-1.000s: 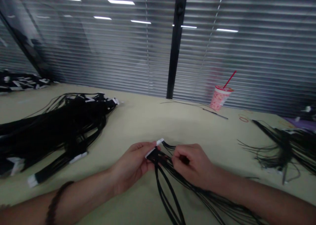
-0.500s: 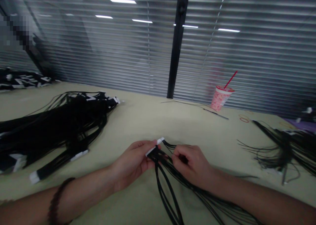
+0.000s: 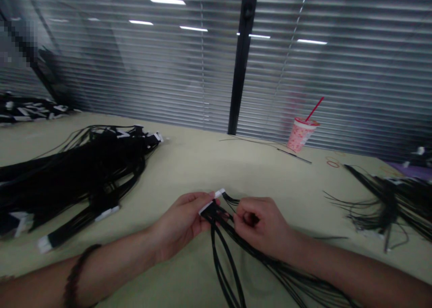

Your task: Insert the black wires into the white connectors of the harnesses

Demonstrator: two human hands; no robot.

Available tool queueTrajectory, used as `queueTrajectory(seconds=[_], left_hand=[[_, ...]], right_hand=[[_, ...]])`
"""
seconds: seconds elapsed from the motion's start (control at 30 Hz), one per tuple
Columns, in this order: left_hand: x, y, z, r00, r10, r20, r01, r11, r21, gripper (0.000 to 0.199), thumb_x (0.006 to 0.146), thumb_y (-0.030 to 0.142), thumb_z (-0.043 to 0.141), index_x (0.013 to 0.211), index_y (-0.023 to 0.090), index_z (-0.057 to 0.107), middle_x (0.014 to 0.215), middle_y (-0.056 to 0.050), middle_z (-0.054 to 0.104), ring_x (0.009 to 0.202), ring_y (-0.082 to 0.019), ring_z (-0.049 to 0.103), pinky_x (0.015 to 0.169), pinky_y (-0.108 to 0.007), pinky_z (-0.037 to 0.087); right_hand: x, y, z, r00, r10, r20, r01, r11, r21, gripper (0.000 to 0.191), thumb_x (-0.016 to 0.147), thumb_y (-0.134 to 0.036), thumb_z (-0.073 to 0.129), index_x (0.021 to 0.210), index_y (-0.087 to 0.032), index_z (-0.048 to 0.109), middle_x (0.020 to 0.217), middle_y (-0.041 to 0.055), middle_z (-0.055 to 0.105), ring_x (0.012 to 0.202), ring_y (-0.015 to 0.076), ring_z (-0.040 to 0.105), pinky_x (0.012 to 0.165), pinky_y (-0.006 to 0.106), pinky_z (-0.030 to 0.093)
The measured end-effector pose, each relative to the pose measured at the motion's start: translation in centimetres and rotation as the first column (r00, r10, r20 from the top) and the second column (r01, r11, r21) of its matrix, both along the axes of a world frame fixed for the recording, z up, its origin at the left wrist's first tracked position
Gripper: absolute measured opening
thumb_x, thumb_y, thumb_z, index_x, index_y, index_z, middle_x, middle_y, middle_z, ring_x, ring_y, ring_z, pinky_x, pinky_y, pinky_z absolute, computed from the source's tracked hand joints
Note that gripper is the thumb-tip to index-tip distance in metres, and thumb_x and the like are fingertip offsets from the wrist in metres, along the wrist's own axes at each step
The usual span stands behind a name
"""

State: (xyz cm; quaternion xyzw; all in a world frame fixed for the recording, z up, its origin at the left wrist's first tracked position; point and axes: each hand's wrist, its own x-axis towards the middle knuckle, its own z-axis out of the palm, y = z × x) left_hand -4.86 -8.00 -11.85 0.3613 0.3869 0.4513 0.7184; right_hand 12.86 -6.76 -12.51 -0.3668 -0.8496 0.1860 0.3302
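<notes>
Near the middle of the table, my left hand pinches a white connector with black wires running out of it. A smaller white connector sticks up just past the left thumb, with a few thin wires leading right. My right hand is curled, thumb against index finger, around thin black wires close to the connectors. Which wires it grips is partly hidden by the fingers. A loop of black wire hangs below the connector, and the other strands trail under my right forearm.
A large pile of black wire harnesses lies at the left, another heap behind it. Right lie more loose wires and rubber bands. A pink cup with a straw and a thin pen-like tool are near the window blinds.
Both hands keep nearly the same place and grip. The hanging wire loop has shifted slightly left.
</notes>
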Motion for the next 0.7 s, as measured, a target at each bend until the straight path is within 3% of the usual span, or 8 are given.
queueTrajectory(seconds=[0.27, 0.47, 0.7], left_hand=[[-0.23, 0.09, -0.05, 0.999, -0.032, -0.016, 0.033, 0.999, 0.026, 0.019, 0.08, 0.027, 0.054, 0.076, 0.011, 0.063, 0.073, -0.006, 0.063, 0.068, -0.014, 0.058, 0.068, -0.025, 0.045], [-0.02, -0.32, -0.08, 0.989, -0.116, -0.086, 0.123, 0.989, 0.08, 0.02, 0.082, 0.028, 0.052, 0.074, 0.012, 0.061, 0.072, -0.004, 0.059, 0.072, -0.015, 0.056, 0.073, -0.029, 0.043], [0.03, -0.32, -0.55, 0.988, -0.114, -0.102, 0.124, 0.986, 0.107, 0.021, 0.082, 0.028, 0.051, 0.076, 0.011, 0.061, 0.072, -0.002, 0.057, 0.07, -0.014, 0.055, 0.072, -0.03, 0.043]], right_hand=[[0.1, 0.29, -0.41, 0.999, 0.046, -0.011, -0.046, 0.999, -0.02, 0.01, 0.069, -0.013, 0.048, 0.06, -0.015, 0.049, 0.051, -0.0052, 0.043, 0.045, 0.005, 0.037, 0.045, 0.017, 0.026], [-0.11, 0.35, -0.7, 0.998, 0.008, 0.064, -0.007, 1.0, -0.015, 0.013, 0.075, -0.014, 0.045, 0.062, -0.016, 0.047, 0.053, -0.0045, 0.044, 0.047, 0.0056, 0.036, 0.046, 0.019, 0.026], [-0.34, 0.43, -0.91, 0.998, -0.016, 0.054, 0.015, 0.999, 0.03, 0.013, 0.074, -0.015, 0.046, 0.061, -0.016, 0.045, 0.053, -0.0045, 0.044, 0.047, 0.0057, 0.036, 0.046, 0.019, 0.025]])
